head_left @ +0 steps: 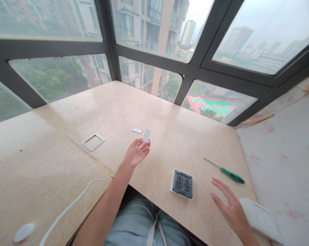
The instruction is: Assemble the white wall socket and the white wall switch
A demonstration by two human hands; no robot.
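Observation:
Held up over the table by my left hand (138,151) is a small white rectangular switch rocker (146,135), gripped by its lower end. Just behind it a second small white piece (137,130) lies flat with its underside showing. My right hand (228,203) hovers with fingers apart, holding nothing. Left of that hand sits a square wall switch (182,184), its dark inner mechanism facing up and a white edge round its base. A green-handled screwdriver (232,175) rests beyond my right hand, its shaft pointing left.
A white square frame (93,149) lies on the wooden tabletop (159,150) to the left. A white cable (74,198) runs over the near left edge beside a white round object (24,233). At right a white socket box (262,218) is by the wall. Windows enclose the back.

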